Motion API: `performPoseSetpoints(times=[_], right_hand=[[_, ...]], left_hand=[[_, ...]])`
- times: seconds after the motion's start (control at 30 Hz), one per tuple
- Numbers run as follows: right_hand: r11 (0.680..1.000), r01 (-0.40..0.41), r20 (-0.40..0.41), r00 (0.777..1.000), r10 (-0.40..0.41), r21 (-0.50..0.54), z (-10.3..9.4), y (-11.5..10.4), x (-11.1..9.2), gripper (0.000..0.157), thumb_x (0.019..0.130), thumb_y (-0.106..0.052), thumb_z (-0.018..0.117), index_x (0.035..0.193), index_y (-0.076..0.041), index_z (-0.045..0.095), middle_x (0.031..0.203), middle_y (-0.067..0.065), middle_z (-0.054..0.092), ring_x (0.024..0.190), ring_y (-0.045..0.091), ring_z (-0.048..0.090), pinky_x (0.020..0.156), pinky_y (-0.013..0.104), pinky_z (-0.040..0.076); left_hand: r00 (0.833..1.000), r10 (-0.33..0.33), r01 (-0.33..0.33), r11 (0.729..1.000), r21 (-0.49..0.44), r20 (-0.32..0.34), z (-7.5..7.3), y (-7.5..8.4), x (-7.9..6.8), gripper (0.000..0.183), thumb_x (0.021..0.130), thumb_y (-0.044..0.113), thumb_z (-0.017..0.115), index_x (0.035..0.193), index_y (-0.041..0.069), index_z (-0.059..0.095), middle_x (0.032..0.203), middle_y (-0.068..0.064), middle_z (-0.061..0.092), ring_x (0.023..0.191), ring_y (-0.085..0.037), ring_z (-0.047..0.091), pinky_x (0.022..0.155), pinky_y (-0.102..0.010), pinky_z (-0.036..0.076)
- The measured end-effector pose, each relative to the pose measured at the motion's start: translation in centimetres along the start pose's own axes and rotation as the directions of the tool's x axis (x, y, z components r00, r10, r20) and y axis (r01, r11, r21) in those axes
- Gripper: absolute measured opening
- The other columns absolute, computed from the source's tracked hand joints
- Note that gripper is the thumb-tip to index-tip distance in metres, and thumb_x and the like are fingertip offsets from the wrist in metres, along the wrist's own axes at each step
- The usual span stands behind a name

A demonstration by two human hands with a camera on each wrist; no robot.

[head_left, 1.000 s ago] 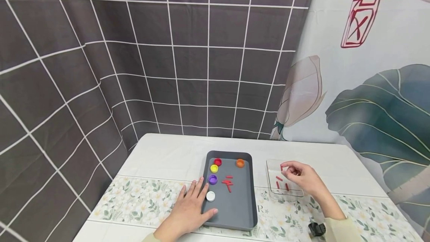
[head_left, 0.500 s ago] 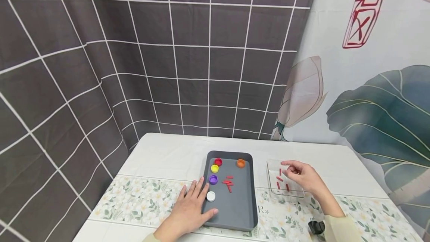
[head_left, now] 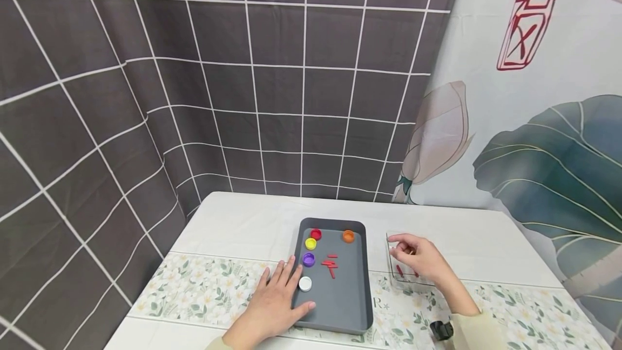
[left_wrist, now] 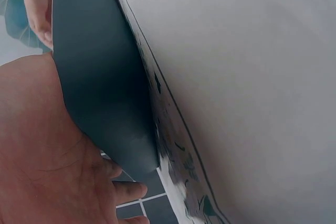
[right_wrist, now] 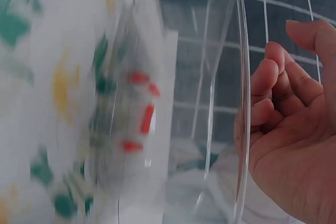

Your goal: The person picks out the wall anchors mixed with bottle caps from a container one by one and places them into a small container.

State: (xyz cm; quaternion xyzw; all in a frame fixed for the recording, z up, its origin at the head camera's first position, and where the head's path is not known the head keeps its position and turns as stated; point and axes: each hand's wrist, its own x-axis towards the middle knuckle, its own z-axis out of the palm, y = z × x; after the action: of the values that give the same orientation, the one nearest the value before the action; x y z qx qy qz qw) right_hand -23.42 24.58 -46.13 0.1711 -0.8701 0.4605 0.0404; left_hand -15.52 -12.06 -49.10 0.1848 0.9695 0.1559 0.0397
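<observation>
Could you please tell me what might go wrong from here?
The right grip is close to the rim of the clear box, so it might bump the box and scatter the red sticks inside. The left grip lies over the edge of the grey tray, so leaning there could shift it. The white cap, close to that same grip, might get nudged.

Clear box [head_left: 407, 276] partly hidden by right hand [head_left: 421, 258], red sticks [right_wrist: 147, 119] blurred in right wrist view, left sleeve [head_left: 218, 345] cut off

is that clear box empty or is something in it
Not empty: the clear box holds red sticks, four visible in the right wrist view.
</observation>
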Motion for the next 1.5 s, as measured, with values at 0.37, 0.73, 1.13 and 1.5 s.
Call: performPoseSetpoints(times=[0.37,0.73,1.13,1.5], right_hand=[[0.995,0.101,0.097,0.99,-0.103,0.026,3.4,-2.0,0.8,0.026,0.091,-0.008,0.073,0.115,0.003,0.071,0.077,-0.005,0.059,0.065,0.003,0.05,0.058,0.022,0.044],[0.99,0.14,0.22,0.966,-0.137,0.002,6.2,-2.9,1.5,0.028,0.09,-0.013,0.076,0.113,0.002,0.071,0.081,-0.007,0.06,0.071,0.002,0.054,0.063,0.023,0.048],[0.987,0.147,0.306,0.944,-0.119,-0.07,7.5,-3.4,2.2,0.03,0.088,-0.017,0.079,0.113,-0.001,0.072,0.078,-0.009,0.058,0.065,0.001,0.048,0.058,0.021,0.044],[0.969,0.149,0.433,0.9,-0.05,-0.196,9.0,-3.9,2.7,0.026,0.087,-0.017,0.08,0.112,-0.009,0.075,0.075,-0.009,0.055,0.064,0.003,0.047,0.06,0.024,0.041]], left_hand=[[1.0,-0.004,0.004,1.0,0.0,0.004,0.1,-0.1,0.0,0.089,0.094,0.069,0.051,0.157,0.008,0.036,0.167,-0.014,0.023,0.151,-0.04,0.025,0.119,-0.066,0.016],[1.0,0.0,0.0,1.0,0.005,0.002,-0.1,0.0,0.0,0.089,0.094,0.069,0.051,0.157,0.008,0.036,0.167,-0.014,0.023,0.151,-0.04,0.025,0.118,-0.066,0.017],[1.0,-0.003,0.003,1.0,0.011,0.004,0.0,0.0,0.0,0.09,0.094,0.07,0.05,0.158,0.009,0.036,0.167,-0.013,0.024,0.152,-0.04,0.025,0.119,-0.065,0.017],[1.0,-0.003,0.003,1.0,0.018,0.014,0.0,-0.1,0.1,0.091,0.093,0.072,0.049,0.158,0.009,0.035,0.168,-0.013,0.022,0.151,-0.041,0.024,0.118,-0.066,0.016]])
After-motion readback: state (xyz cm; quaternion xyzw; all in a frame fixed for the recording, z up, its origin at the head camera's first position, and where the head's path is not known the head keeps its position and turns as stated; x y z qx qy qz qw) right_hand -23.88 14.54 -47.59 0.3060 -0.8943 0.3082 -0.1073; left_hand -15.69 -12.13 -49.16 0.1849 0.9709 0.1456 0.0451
